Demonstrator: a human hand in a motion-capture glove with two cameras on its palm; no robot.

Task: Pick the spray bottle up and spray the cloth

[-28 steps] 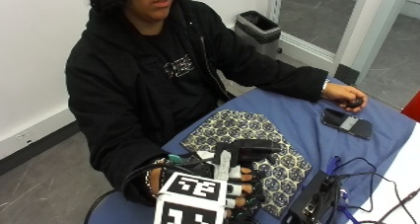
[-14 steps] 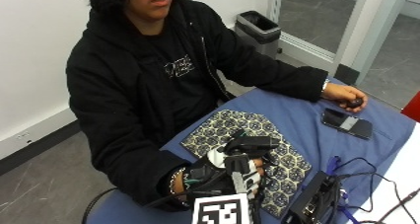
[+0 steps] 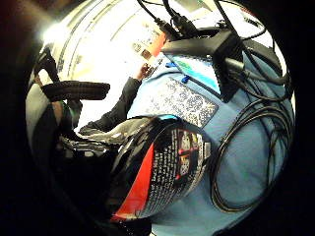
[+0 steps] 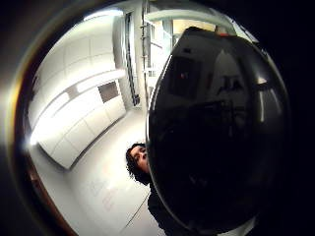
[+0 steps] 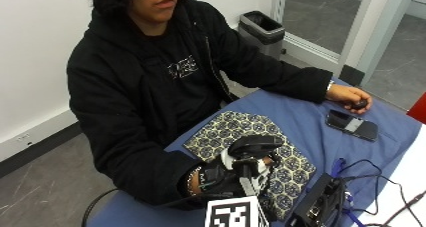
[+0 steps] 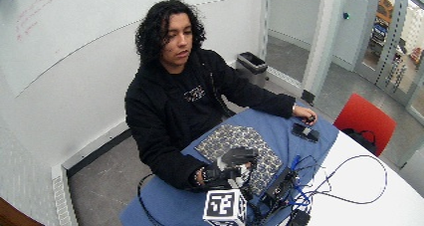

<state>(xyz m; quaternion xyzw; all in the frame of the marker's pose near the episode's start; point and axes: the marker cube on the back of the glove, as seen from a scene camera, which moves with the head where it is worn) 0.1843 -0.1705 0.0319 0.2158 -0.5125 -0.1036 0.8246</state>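
Observation:
A patterned cloth (image 5: 233,132) lies flat on the blue table (image 5: 306,122) in front of the person. Over its near part a black spray bottle (image 5: 256,145) stands upright, nozzle head on top. My gloved right hand (image 5: 223,179) grips the bottle's body from the person's side, fingers curled round it. I cannot tell whether the bottle's base touches the cloth. In the little finger side palm view the bottle's red and black label (image 3: 165,172) is close to the palm, with the cloth (image 3: 179,101) beyond. The bottle (image 4: 216,132) fills much of the thumb side view.
A black box (image 5: 319,207) with cables (image 5: 373,187) sits just right of the bottle. A phone (image 5: 351,125) lies farther along the table, near the bare left hand (image 5: 349,96). A bin (image 5: 263,29) stands on the floor behind.
My hand has shifted slightly to the right and its fingers have curled in round the bottle. Bottle and cloth stay where they were.

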